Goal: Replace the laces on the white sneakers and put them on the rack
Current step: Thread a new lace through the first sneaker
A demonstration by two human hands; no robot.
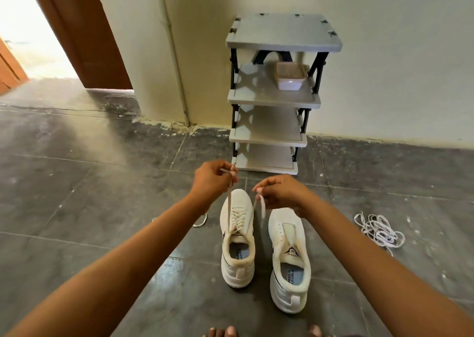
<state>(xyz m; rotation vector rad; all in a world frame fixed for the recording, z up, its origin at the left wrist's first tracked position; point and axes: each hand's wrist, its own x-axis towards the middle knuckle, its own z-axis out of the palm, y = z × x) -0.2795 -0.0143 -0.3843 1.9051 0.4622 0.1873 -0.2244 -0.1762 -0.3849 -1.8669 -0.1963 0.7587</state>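
Both hands are raised over the left sneaker, each pinching one end of its lace. The left hand has its fingers curled, with thumb and forefinger nipped on the lace end; the strand runs taut from there down to the top eyelets. The right hand is also curled, its fingertips pinching the other end, which loops and hangs slack just below the hand. Neither grip is open.

The left sneaker stands on the floor, toe toward the rack, with lace crossed through its eyelets. The right sneaker stands just beside it, parallel, with bare eyelets and the tongue showing.

Writing: the right sneaker's insole reads "SPEED" and "FLEXIBLE" in blue; the left insole carries the same kind of print, partly hidden. The right tongue has a dark triangular logo with small letters beneath, too small to read with certainty.

A tangle of white laces lies on the floor to the right, well apart from the sneakers. Another bit of lace shows on the floor under the left forearm.

The rack stands against the wall beyond the sneakers, with four grey shelves. A small tub sits on the second shelf. A brown door stands open at the left. Toes show at the bottom edge.
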